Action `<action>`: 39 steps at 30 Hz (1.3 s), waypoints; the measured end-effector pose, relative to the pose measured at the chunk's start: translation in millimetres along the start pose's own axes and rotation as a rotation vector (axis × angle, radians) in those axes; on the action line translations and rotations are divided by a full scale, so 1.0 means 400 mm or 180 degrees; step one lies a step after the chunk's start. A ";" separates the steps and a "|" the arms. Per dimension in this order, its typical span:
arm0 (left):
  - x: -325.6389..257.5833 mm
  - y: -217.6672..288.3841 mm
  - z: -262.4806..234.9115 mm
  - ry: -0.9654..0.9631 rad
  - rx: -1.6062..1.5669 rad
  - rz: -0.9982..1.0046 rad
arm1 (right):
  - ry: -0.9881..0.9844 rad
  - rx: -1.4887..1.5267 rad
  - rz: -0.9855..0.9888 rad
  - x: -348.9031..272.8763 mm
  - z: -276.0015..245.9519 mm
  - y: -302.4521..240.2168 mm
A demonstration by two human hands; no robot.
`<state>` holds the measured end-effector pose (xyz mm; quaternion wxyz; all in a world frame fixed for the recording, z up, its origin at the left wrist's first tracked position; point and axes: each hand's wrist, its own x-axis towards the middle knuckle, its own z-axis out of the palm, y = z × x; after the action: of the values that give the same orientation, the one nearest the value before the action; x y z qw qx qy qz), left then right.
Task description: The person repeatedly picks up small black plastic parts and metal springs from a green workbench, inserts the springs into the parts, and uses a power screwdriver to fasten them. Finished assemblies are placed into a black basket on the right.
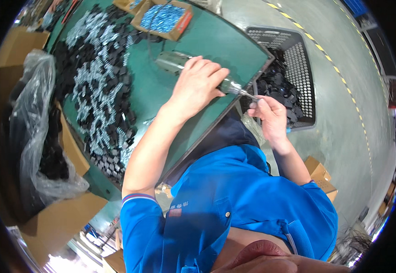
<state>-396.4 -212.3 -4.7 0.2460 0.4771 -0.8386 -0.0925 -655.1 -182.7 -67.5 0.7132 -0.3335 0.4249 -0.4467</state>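
Observation:
My left hand (pixel 198 83) is wrapped round the body of a green electric screwdriver (pixel 170 62), which lies level above the green tabletop, its bit pointing right past the table edge. At the tip of the bit, my right hand (pixel 271 117) is closed, thumb and fingers pinched together. A small dark piece seems to sit between those fingertips, mostly hidden, so its kind cannot be made out. From the back end of the screwdriver a dark cord (pixel 149 41) runs up toward the boxes.
Piles of silvery springs (pixel 95 77) and small black parts (pixel 112 164) cover the table's left side. A cardboard box of bluish screws (pixel 164 19) stands at the back. Beyond the right edge is a grey plastic crate (pixel 303 59) of black parts. Plastic-lined carton (pixel 66 218) at left.

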 end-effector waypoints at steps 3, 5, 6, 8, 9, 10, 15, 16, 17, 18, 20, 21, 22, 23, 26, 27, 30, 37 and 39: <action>-0.013 -0.012 0.012 0.0153 0.0004 0.0063 | 0.0090 -0.2257 -0.1413 -0.008 0.034 -0.029; -0.008 -0.009 0.009 0.0174 -0.0023 0.0111 | 0.0288 -0.3269 -0.2300 -0.002 0.032 -0.022; -0.008 -0.008 0.010 0.0234 -0.0043 0.0140 | 0.0328 -0.3389 -0.2339 -0.003 0.040 -0.026; -0.015 -0.002 0.015 0.0192 0.0019 0.0074 | 0.0252 -0.3506 -0.2411 0.003 0.029 -0.023; -0.027 0.000 0.021 0.0392 0.0158 0.0068 | 0.0165 -0.3719 -0.2512 0.007 0.029 -0.024; -0.041 0.010 0.009 0.0615 0.0292 0.0118 | 0.0103 -0.3959 -0.2618 0.012 0.028 -0.034; -0.238 -0.019 -0.157 0.0458 0.0700 -0.0941 | 0.0218 -0.3715 -0.3290 0.017 0.027 -0.095; -0.295 -0.030 -0.189 0.0226 0.0892 -0.1212 | -0.0054 -0.3721 -0.3422 0.014 0.051 -0.107; -0.336 -0.034 -0.214 0.0228 0.0749 -0.1343 | -0.0309 -0.3746 -0.3539 0.012 0.091 -0.121; -0.367 -0.029 -0.226 0.0227 0.0646 -0.1492 | -0.0585 -0.3724 -0.3666 0.015 0.136 -0.123; -0.403 -0.005 -0.211 0.0114 0.0860 -0.1525 | -0.1509 -0.3654 -0.3455 0.023 0.262 -0.122; -0.418 -0.002 -0.196 0.0064 0.0967 -0.1533 | -0.1856 -0.3613 -0.3316 0.030 0.321 -0.103; -0.430 0.000 -0.176 0.0191 0.0876 -0.1552 | -0.2097 -0.3619 -0.3309 0.036 0.376 -0.078; -0.437 0.006 -0.172 0.0361 0.0945 -0.1511 | -0.2265 -0.3680 -0.3361 0.041 0.430 -0.052; -0.456 0.043 -0.190 0.0835 0.0919 -0.1565 | -0.2327 -0.3911 -0.3126 0.038 0.532 0.030; -0.460 0.061 -0.200 0.0988 0.0871 -0.1609 | -0.2508 -0.3908 -0.2789 0.045 0.538 0.039; -0.499 0.099 -0.210 0.1394 0.0616 -0.1802 | -0.3034 -0.3569 -0.1805 0.055 0.559 0.051; -0.575 0.148 -0.200 0.1583 -0.0051 -0.2382 | -0.3768 -0.2527 -0.1266 0.028 0.619 0.062; -0.605 0.148 -0.196 0.1990 -0.2702 -0.3112 | -0.3718 -0.2606 -0.1828 0.017 0.635 0.061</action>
<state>-299.2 29.7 7.6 0.5694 0.6654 -0.3110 -0.3692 -415.2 -155.2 15.1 0.4976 -0.8500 0.0074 -0.1728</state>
